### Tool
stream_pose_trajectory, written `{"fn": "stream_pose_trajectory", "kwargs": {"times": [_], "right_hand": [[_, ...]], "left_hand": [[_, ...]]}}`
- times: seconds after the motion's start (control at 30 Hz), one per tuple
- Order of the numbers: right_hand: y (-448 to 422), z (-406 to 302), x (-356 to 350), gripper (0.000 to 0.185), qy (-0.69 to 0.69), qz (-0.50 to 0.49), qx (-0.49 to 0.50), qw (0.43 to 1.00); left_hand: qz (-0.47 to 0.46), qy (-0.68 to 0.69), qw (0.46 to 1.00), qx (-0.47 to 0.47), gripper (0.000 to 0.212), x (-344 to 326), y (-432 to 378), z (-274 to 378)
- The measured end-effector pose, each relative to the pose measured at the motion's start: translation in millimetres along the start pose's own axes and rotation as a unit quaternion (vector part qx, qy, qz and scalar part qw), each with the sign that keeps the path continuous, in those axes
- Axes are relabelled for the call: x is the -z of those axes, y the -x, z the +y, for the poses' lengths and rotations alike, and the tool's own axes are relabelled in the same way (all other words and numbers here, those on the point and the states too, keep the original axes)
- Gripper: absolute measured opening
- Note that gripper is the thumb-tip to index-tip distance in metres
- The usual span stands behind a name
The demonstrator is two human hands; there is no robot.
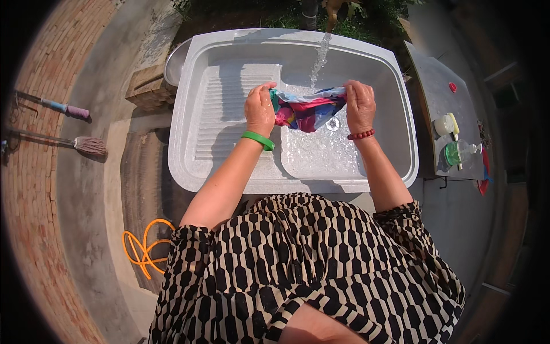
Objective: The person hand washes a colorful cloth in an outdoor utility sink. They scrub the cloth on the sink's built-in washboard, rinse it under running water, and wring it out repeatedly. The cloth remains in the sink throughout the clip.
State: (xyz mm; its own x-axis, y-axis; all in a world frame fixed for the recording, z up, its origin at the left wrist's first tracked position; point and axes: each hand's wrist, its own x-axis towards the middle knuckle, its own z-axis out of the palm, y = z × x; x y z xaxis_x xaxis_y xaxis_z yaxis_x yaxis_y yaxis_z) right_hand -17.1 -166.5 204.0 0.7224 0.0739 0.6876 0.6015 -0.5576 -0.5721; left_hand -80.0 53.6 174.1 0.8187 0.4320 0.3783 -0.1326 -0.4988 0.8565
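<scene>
A multicoloured cloth [311,109], wet-looking and sagging in the middle, is stretched between my two hands over the basin of a white laundry sink [296,185]. My left hand [260,109], below which sits a green wristband, grips the cloth's left end. My right hand [360,105], with a red bead bracelet at the wrist, grips its right end. Water [319,62] runs from a brass-coloured tap [333,15] and falls just behind the cloth. Rippling water covers the basin floor around the drain [332,124]. A ribbed washboard [234,112] forms the sink's left part.
On the right, a grey table [447,81] holds a green soap pump bottle [455,152], a white jar [444,125] and a red cap [452,87]. An orange hose [148,253] lies at lower left. Two mops [91,145] lie farther left; bricks [150,88] stand beside the sink.
</scene>
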Motion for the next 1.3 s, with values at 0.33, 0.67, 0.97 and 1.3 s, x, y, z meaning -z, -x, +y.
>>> {"fn": "stream_pose_trajectory", "kwargs": {"times": [0.33,0.67,0.97,1.3], "right_hand": [[87.5,98.5,-12.0,0.027,0.150,-0.827,0.057,0.538],[70.4,206.5,-52.8,0.075,0.236,-0.265,-0.434,0.828],[120.0,141.7,-147.4,0.040,0.127,-0.226,-0.172,0.950],[-4.2,67.4,-76.5,0.033,-0.482,-0.186,-0.469,0.716]], "left_hand": [[-0.165,0.078,0.963,0.196,0.032,33.9,9.5,-52.6],[-0.147,-0.339,0.928,-0.050,0.029,17.1,69.1,-56.1],[-0.137,-0.345,0.927,-0.054,0.030,18.3,66.8,-54.3],[-0.118,-0.324,0.937,-0.062,0.031,21.4,66.4,-56.1]]}}
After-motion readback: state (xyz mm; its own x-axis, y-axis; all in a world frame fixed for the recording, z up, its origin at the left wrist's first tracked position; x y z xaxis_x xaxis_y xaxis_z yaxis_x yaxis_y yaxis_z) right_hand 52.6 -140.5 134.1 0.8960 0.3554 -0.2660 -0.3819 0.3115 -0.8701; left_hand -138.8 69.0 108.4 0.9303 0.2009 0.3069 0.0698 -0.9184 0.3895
